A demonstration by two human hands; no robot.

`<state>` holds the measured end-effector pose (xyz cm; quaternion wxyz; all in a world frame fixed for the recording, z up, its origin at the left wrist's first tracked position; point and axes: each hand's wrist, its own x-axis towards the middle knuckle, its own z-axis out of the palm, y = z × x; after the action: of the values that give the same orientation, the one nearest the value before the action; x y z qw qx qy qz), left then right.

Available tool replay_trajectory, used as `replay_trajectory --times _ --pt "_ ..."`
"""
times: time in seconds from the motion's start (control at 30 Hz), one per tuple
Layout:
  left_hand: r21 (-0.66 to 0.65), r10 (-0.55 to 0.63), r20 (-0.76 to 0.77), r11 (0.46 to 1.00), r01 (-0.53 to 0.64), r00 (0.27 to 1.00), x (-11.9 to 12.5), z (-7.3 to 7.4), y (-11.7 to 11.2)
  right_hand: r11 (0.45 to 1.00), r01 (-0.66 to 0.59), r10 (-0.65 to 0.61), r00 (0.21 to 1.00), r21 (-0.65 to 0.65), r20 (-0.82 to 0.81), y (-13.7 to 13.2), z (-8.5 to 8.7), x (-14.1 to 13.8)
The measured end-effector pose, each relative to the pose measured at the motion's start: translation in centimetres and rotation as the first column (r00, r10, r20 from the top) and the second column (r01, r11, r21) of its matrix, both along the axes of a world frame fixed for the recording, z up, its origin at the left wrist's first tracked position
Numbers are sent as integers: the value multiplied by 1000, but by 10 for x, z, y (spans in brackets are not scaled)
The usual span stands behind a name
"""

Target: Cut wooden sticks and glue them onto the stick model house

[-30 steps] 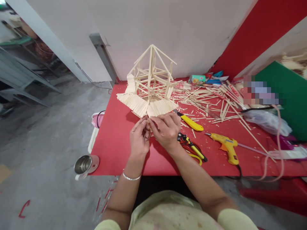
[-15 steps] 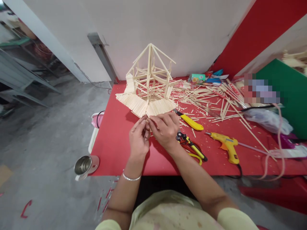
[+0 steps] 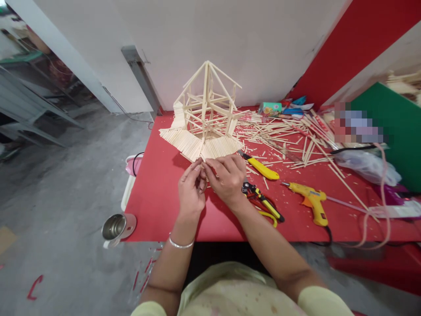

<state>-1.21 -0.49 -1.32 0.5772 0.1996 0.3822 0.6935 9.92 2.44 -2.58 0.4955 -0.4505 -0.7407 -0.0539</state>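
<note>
A house frame built of thin wooden sticks (image 3: 205,116) stands at the far side of the red table (image 3: 158,202), its slatted base spreading toward me. My left hand (image 3: 190,193) and my right hand (image 3: 226,177) meet just in front of the base's near corner. Both have their fingertips pinched together on a small wooden stick piece (image 3: 203,167), mostly hidden by the fingers. A silver bangle circles my left wrist.
Right of my hands lie a yellow utility knife (image 3: 261,167), yellow-handled pliers (image 3: 263,204) and a yellow glue gun (image 3: 311,201) with its cord. Loose sticks (image 3: 289,136) litter the back right. A green board (image 3: 391,131) stands far right. A steel cup (image 3: 113,228) sits by the table's left corner.
</note>
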Motion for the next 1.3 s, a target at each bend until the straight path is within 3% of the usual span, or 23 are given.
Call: replay_trajectory --times 0.17,0.53,1.3 --pt "7 -11 24 1000 11 1000 0 -1 1 999 -21 20 1000 -39 -21 0 0 0" --pt "17 -5 25 1000 5 1000 1 -1 -1 993 58 -57 998 103 -6 -1 4 -2" --pt "20 7 38 1000 -8 999 3 -3 -1 995 61 -60 998 78 -9 1 1 -3"
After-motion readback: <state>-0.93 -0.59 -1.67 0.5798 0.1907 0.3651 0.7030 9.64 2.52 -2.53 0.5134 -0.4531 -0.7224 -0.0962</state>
